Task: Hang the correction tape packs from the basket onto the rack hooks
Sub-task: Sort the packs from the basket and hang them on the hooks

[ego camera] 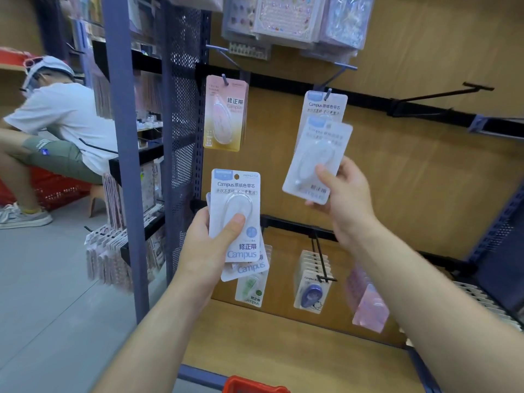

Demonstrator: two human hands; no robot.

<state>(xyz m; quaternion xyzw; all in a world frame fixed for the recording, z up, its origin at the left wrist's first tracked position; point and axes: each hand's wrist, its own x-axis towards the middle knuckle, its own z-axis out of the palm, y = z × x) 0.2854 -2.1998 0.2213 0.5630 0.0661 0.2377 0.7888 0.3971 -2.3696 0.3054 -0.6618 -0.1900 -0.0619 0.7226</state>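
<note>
Seated person (56,117) — sticker sheets (286,18) above

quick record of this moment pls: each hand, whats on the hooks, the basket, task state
left: left hand grips a stack of white packs, thumb on the front one
right: right hand holds a single white pack, blurred, raised just below a hook
that hook: one hanging white pack
hook to its left: pink pack
upper right: bare hook
lower row: purple packs on a hook
basket: red basket, only its rim in view
task state: held pack not yet on the hook
</note>
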